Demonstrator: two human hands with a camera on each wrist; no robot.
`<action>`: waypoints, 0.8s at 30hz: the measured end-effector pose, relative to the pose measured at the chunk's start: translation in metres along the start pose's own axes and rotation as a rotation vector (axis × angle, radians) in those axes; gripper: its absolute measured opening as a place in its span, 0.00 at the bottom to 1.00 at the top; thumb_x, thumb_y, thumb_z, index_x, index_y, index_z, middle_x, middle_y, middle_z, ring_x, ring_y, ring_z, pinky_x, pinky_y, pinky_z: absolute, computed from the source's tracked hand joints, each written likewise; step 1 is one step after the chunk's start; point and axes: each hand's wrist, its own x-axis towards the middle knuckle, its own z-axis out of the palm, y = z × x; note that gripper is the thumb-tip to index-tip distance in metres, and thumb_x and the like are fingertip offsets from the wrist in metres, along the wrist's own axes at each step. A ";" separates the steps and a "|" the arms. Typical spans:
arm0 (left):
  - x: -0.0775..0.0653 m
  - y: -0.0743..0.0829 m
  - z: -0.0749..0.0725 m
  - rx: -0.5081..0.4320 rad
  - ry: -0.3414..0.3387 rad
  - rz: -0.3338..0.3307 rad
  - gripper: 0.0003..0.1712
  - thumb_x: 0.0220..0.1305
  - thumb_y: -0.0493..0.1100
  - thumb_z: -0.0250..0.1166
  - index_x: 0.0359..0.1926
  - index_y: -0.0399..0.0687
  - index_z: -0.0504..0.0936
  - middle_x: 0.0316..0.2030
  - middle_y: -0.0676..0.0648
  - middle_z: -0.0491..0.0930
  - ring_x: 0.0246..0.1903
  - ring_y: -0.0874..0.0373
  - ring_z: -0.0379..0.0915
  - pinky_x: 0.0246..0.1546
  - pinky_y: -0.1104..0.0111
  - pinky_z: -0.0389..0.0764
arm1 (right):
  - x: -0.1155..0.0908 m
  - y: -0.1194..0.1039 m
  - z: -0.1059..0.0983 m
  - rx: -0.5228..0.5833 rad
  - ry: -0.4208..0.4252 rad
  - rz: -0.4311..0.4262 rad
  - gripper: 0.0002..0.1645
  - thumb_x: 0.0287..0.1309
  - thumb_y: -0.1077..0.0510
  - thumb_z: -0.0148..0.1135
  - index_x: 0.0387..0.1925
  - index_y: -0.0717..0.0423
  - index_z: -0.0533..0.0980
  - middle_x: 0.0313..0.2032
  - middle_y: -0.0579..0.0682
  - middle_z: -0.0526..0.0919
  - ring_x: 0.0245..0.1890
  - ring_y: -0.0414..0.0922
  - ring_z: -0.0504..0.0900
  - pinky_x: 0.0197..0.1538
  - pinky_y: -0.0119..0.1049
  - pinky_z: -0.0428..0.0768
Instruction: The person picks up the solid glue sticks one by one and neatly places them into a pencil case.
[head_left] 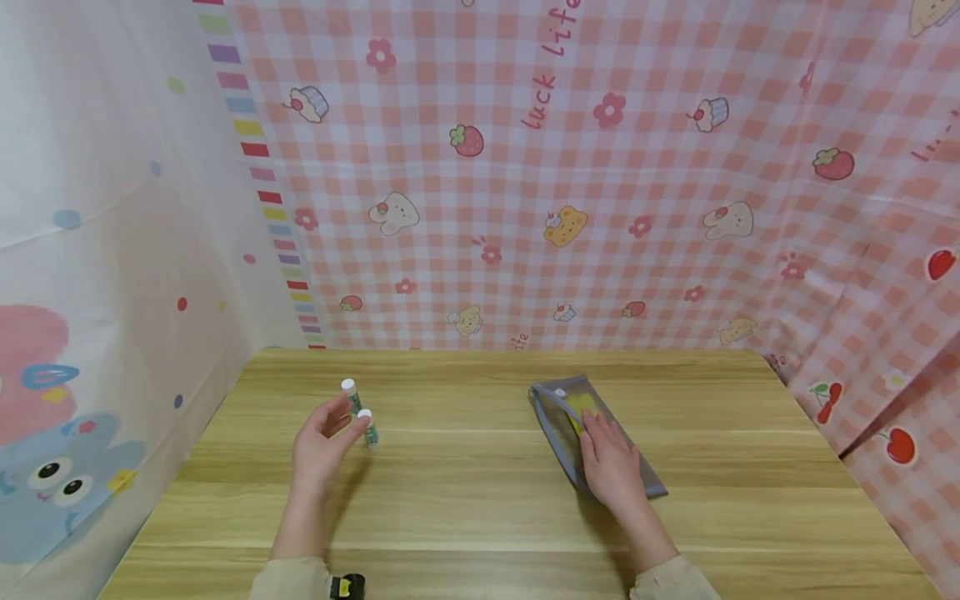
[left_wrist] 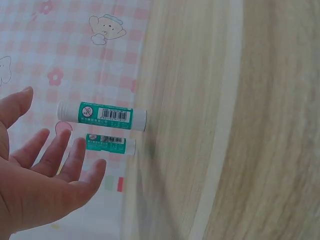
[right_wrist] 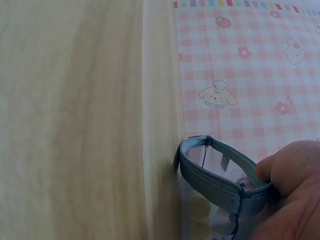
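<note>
Grey mesh forms the pouch lying on the right side of the wooden table in the head view, a yellow patch showing on it or through it. The right hand rests over the pouch, fingers pointing toward its far end. On the left side of the table, two white-capped glue sticks stand upright close together, the near glue stick slightly right of the far glue stick. The left hand is just beside both. A pink checked cloth hangs behind the table, and a white patterned cloth hangs at the left.

In the left wrist view, the left hand's fingers are spread and loosely bent, with nothing in their grasp; a gap shows between them and the larger-looking glue stick. Both sticks have green labels with barcodes.

In the right wrist view, the right hand grips the pouch at its grey rim, one fingertip over the edge. The mouth gapes, and round yellowish shapes show through the mesh below it.
</note>
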 end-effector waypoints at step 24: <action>0.010 -0.010 0.003 -0.027 -0.056 -0.186 0.28 0.63 0.36 0.68 0.62 0.31 0.72 0.51 0.41 0.80 0.41 0.66 0.72 0.40 0.74 0.75 | 0.000 0.001 -0.001 0.012 -0.010 0.009 0.27 0.76 0.58 0.41 0.70 0.65 0.63 0.69 0.69 0.61 0.70 0.69 0.54 0.64 0.78 0.47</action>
